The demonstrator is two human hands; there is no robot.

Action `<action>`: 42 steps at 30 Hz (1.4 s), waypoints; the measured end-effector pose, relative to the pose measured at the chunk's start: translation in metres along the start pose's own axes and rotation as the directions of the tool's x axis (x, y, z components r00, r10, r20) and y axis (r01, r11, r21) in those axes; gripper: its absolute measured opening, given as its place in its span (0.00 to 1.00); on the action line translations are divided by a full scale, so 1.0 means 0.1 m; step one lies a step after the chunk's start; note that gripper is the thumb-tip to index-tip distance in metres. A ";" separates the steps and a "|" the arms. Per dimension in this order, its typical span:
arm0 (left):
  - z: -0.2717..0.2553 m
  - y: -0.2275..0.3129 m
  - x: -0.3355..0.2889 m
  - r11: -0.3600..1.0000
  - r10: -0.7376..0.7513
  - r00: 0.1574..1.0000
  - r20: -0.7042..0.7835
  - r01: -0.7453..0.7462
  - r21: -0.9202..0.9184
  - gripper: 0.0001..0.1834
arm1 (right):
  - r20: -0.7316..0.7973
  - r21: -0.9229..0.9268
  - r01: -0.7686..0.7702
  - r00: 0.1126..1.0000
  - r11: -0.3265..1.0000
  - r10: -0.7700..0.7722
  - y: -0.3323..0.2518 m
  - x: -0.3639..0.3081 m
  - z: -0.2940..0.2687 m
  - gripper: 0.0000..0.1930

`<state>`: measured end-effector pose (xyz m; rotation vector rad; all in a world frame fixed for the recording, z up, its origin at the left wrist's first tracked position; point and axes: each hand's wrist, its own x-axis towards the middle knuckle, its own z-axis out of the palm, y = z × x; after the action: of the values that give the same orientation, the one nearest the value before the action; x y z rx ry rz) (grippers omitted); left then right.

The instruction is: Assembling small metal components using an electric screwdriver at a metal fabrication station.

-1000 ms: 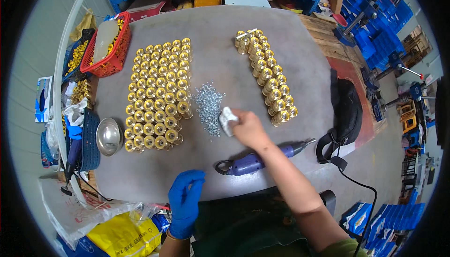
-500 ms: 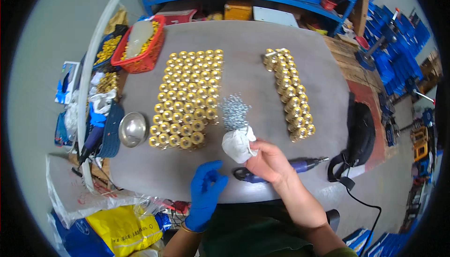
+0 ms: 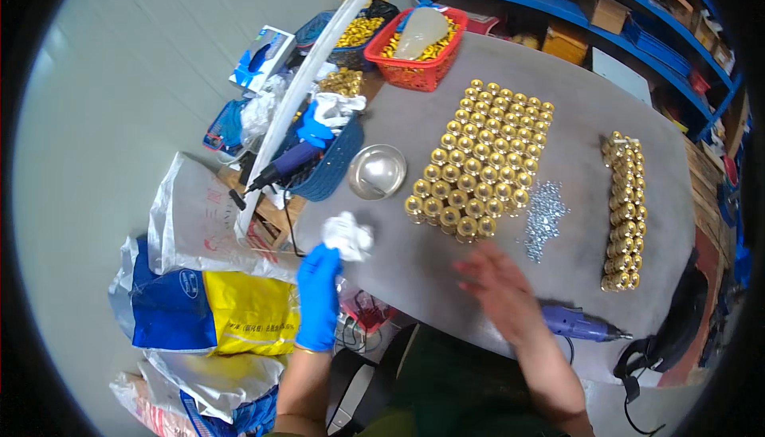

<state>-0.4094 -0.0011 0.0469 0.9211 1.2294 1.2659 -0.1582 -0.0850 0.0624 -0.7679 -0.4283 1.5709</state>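
Observation:
My left hand (image 3: 319, 301), in a blue glove, pinches a crumpled white cloth (image 3: 347, 236) above the table's near left edge. Bare and slightly blurred, my right hand (image 3: 502, 292) holds nothing; its fingers reach out toward the near end of a block of brass-coloured round fittings (image 3: 478, 158) without touching them. Small silvery screws or pins (image 3: 545, 218) lie in a loose heap right of that block. A narrower group of the same fittings (image 3: 625, 214) stands farther right. Beside my right wrist lies a purple power screwdriver (image 3: 575, 323).
A shiny metal bowl (image 3: 377, 158) sits left of the fittings. Blue basket (image 3: 333, 174) with gloves and a second tool flanks the table; a red basket (image 3: 414, 76) of yellow parts is at the back. Bags (image 3: 247, 309) stand lower left; a black pouch (image 3: 677, 317) lies right.
The white cloth has passed from my right hand to my left. Both hands have moved apart, and the view has swung left, so the table appears farther right.

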 end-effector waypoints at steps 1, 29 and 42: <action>-0.16 0.05 0.16 0.999 0.000 0.999 -0.052 -0.002 -0.039 0.09 | 0.023 -0.039 0.073 0.997 0.997 -0.072 -0.13 -0.14 -0.10 0.22; 1.78 -0.46 -0.50 0.482 0.263 0.443 0.857 -0.830 0.281 0.22 | -0.105 -0.964 -0.007 0.930 0.266 -0.352 -1.18 -1.76 -1.20 0.32; 2.73 -1.09 -0.39 0.053 0.125 0.320 0.939 -0.947 0.316 0.48 | 0.018 -0.280 0.940 0.209 0.195 -0.978 -1.52 -2.00 -1.06 0.31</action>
<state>-0.1186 -0.0175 -0.0090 2.8470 0.6583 0.4140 0.0263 -0.2727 0.1340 -0.5592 -0.7909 0.1853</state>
